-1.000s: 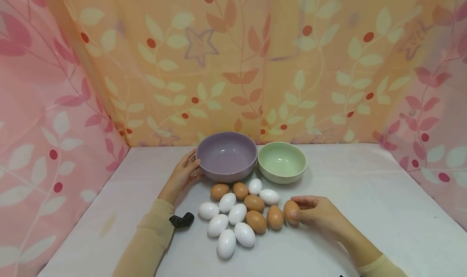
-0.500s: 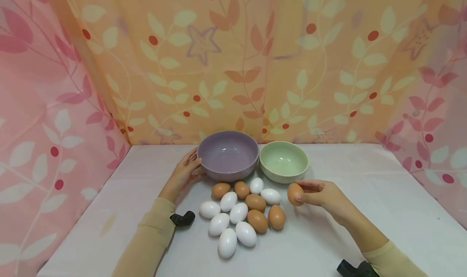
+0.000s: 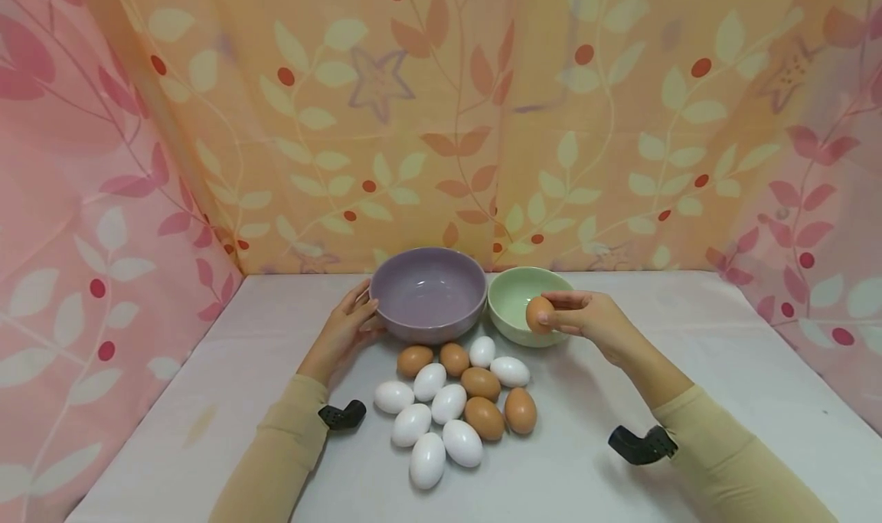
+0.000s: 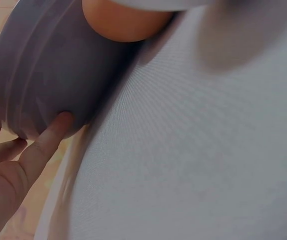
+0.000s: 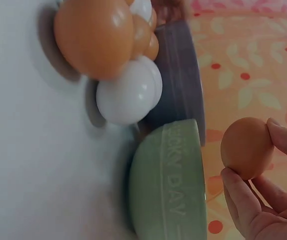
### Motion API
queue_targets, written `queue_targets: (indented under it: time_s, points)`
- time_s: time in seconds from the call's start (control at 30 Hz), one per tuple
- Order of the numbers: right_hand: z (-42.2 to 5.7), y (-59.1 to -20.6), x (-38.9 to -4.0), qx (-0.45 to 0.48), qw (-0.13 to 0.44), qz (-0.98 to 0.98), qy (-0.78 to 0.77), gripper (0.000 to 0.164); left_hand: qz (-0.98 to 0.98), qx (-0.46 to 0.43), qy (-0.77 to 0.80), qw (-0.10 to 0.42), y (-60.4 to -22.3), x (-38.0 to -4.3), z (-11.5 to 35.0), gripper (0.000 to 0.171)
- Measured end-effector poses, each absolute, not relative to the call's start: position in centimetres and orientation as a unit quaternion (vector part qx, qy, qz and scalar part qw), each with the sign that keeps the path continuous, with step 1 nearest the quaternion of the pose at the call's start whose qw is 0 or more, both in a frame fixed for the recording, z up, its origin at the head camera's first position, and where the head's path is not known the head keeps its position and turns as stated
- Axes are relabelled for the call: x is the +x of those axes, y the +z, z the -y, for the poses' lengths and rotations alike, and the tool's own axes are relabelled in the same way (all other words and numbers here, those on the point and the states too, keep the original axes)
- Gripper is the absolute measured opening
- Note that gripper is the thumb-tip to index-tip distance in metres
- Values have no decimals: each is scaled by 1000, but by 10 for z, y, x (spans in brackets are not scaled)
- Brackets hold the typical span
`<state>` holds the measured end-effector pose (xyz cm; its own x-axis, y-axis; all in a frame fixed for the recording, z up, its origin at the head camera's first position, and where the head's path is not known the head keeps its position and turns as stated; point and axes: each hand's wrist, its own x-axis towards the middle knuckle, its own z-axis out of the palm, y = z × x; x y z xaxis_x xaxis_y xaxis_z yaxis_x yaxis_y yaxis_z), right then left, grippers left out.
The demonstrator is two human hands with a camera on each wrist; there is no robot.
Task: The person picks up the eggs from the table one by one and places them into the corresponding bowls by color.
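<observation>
Between the thumb and fingers of my right hand is a brown egg. In the right wrist view the egg is raised above the rim of the light green bowl, apart from it. My left hand rests against the left outer side of the purple bowl. Its thumb touches the lower wall, with other fingers spread along the side. Several white eggs and several brown eggs lie grouped on the table in front of the bowls.
The two bowls stand side by side on a white-covered table, near a patterned orange curtain. Pink curtains flank it. A black wrist-worn device sits on the left sleeve, another device on the right.
My right hand has lifted the brown egg from the right edge of the group and carried it back and up, over the green bowl. The left hand has stayed at the purple bowl.
</observation>
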<state>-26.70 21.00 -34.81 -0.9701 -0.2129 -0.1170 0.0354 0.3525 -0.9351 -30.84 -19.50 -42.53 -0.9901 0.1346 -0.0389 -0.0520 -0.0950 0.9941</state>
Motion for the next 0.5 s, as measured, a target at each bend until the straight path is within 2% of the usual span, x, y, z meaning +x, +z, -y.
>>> queue_targets:
  time_s: [0.5]
  points:
    - [-195,-361,-326,-47,120,-812,-569,60,-672,41,736,67,-426,-308,195,64]
